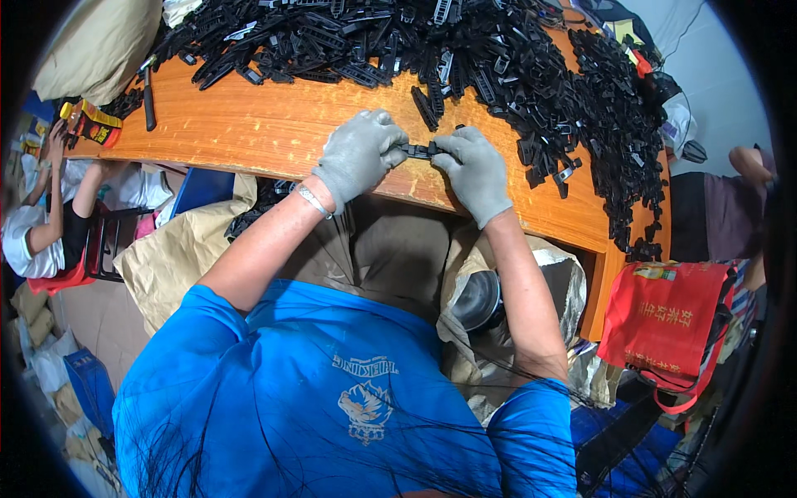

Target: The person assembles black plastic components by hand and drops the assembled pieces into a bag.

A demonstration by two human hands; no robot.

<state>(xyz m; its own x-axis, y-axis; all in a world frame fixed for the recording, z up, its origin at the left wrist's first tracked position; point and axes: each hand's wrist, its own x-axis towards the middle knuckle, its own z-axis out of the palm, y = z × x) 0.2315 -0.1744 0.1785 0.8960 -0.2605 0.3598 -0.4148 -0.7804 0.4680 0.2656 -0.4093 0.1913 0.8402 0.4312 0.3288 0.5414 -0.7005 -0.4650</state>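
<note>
Plastic part (419, 151), small and black, sits between my two gloved hands, over the surface (249, 116) close to its front edge. I cannot tell whether it touches the wood below. My left hand (359, 156) grasps its left end, fingers curled in and thumb side toward the middle. My right hand (475, 174) pinches the other end between thumb and fingers. Both gloves are grey, and a bracelet (310, 197) circles my left wrist.

Just beyond the part, a black ribbed strip (424, 108) lies on its own on the wood. Past that, a great pile of black parts (332, 41) spreads along the far side and down the right. Over to the left lie a dark-handled tool (149, 101) and, farther out, a tipped bottle (93, 124) with a yellow cap. A beige sack (100, 50) fills the far left corner.

Below the edge, a brown paper sack (187, 257) hangs open left of my lap, and a red bag (660, 319) is off to my right. A person in a white top (33, 236) sits well to my left.
</note>
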